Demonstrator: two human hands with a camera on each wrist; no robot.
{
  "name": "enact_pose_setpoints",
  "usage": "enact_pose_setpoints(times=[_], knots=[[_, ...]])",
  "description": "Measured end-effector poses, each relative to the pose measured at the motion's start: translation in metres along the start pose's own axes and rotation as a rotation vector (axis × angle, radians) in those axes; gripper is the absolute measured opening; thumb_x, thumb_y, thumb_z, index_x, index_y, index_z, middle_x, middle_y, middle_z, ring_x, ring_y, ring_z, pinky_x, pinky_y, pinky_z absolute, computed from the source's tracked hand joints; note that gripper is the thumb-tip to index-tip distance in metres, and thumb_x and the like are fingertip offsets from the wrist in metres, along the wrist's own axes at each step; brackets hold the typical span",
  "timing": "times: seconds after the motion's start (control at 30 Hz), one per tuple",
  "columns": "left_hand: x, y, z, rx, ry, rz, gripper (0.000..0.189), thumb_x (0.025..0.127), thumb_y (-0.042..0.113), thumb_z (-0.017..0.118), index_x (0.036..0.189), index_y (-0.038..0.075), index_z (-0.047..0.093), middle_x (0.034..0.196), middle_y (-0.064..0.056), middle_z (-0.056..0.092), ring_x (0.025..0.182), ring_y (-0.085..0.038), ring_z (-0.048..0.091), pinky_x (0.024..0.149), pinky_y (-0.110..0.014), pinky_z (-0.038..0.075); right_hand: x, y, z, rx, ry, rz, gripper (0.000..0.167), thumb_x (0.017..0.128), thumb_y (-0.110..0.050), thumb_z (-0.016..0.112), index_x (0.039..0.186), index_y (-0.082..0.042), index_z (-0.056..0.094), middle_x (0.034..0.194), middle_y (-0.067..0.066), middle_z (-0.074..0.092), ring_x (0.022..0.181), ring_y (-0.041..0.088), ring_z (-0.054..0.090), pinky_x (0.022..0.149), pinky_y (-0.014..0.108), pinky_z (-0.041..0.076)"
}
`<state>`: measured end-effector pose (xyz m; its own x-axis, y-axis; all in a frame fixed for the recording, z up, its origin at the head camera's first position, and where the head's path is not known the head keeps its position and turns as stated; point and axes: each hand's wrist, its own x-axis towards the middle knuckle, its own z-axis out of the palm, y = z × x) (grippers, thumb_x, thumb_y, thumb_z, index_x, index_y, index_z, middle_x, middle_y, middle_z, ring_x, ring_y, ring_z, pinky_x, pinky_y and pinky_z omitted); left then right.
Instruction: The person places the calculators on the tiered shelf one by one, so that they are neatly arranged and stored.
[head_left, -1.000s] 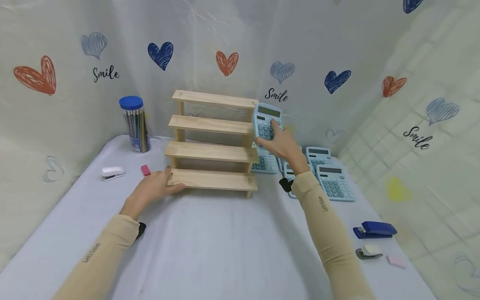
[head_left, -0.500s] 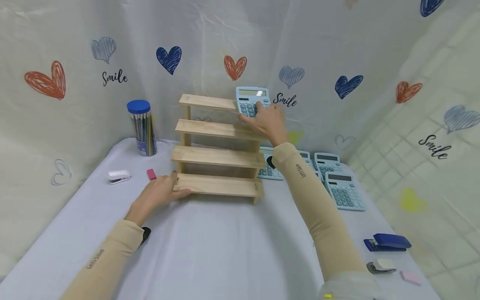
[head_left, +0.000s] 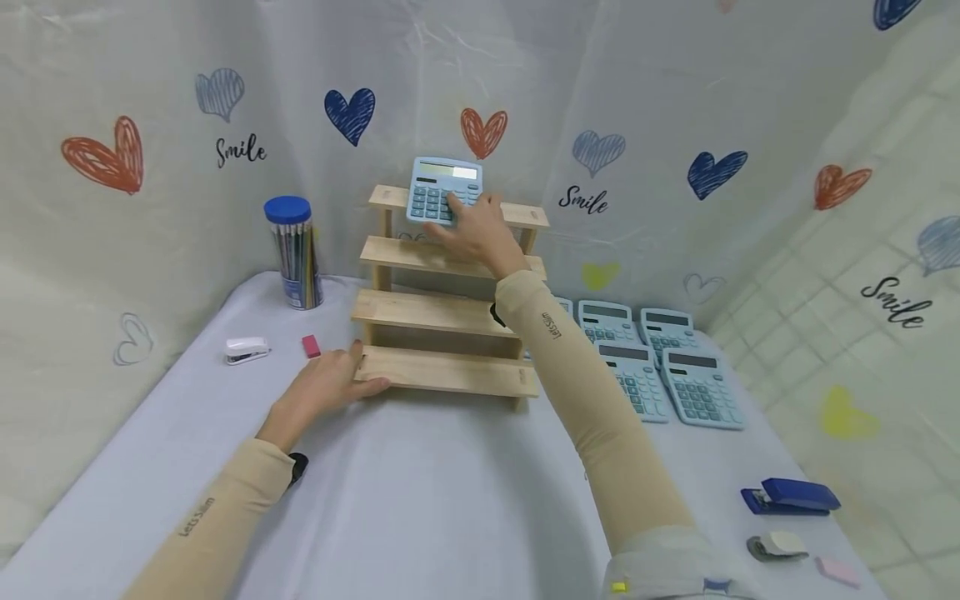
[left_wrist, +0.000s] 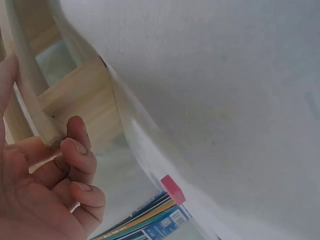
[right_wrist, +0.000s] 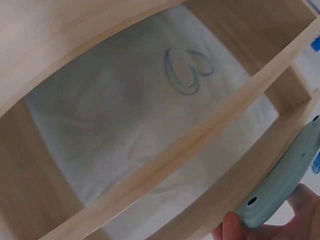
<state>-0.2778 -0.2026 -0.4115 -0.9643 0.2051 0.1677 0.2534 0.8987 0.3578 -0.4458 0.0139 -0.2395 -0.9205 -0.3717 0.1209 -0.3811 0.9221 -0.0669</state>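
Note:
A pale blue calculator (head_left: 429, 193) leans back at the top tier of a four-tier wooden display rack (head_left: 435, 310), left of that tier's middle. My right hand (head_left: 483, 236) holds it by its lower right part, thumb and fingers on it. In the right wrist view the calculator (right_wrist: 282, 180) shows its rounded edge, with fingertips right at its end, close over a wooden board. My left hand (head_left: 315, 390) grips the left end of the rack's lowest board. Seen from the left wrist, fingers (left_wrist: 80, 155) curl beneath that board's end (left_wrist: 50, 132).
Several more calculators (head_left: 701, 390) lie right of the rack. Along the table's right side are a blue stapler (head_left: 791, 497), a white-and-grey stapler (head_left: 778, 546) and a pink eraser (head_left: 837, 572). To the left are a white stapler (head_left: 247, 350), a red eraser (head_left: 311, 347) and a blue-lidded pencil tub (head_left: 297, 258).
My right hand has carried the calculator leftward and up from the rack's right side to its top tier. My left hand keeps its grip on the lowest board.

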Motion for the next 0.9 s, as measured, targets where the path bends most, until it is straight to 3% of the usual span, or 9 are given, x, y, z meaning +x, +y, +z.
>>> enact_pose_setpoints(times=[0.27, 0.43, 0.67, 0.9], knots=[[0.000, 0.003, 0.000, 0.006, 0.004, -0.004, 0.073, 0.088, 0.052, 0.072, 0.124, -0.008, 0.054, 0.086, -0.021, 0.066, 0.071, -0.027, 0.060, 0.070, -0.050, 0.052, 0.009, -0.020, 0.002, -0.005, 0.029, -0.018, 0.084, 0.093, -0.078, 0.033, 0.161, -0.030, 0.018, 0.152, 0.032, 0.033, 0.134, 0.038, 0.031, 0.113, 0.047, 0.035], [-0.002, 0.002, 0.000, 0.013, 0.002, -0.016, 0.076, 0.088, 0.053, 0.071, 0.128, -0.009, 0.053, 0.091, -0.024, 0.068, 0.074, -0.029, 0.063, 0.072, -0.052, 0.053, 0.005, -0.016, 0.003, 0.058, 0.029, -0.004, 0.092, 0.091, -0.080, 0.037, 0.163, -0.029, 0.009, 0.156, 0.029, 0.033, 0.140, 0.039, 0.031, 0.116, 0.050, 0.033], [-0.003, 0.005, 0.000, 0.016, -0.017, -0.018, 0.082, 0.089, 0.053, 0.070, 0.135, -0.011, 0.049, 0.099, -0.028, 0.069, 0.078, -0.031, 0.065, 0.075, -0.053, 0.053, -0.031, 0.020, 0.007, 0.116, 0.092, 0.004, 0.089, 0.094, -0.072, 0.043, 0.162, -0.022, 0.016, 0.161, 0.025, 0.027, 0.148, 0.043, 0.023, 0.120, 0.057, 0.026], [-0.002, 0.006, -0.002, 0.001, -0.054, -0.030, 0.087, 0.090, 0.053, 0.069, 0.140, -0.013, 0.044, 0.107, -0.031, 0.068, 0.079, -0.029, 0.063, 0.076, -0.053, 0.054, -0.092, 0.096, 0.026, 0.246, 0.143, 0.024, 0.079, 0.099, -0.053, 0.051, 0.160, -0.014, 0.021, 0.164, 0.022, 0.021, 0.151, 0.044, 0.016, 0.118, 0.062, 0.026]])
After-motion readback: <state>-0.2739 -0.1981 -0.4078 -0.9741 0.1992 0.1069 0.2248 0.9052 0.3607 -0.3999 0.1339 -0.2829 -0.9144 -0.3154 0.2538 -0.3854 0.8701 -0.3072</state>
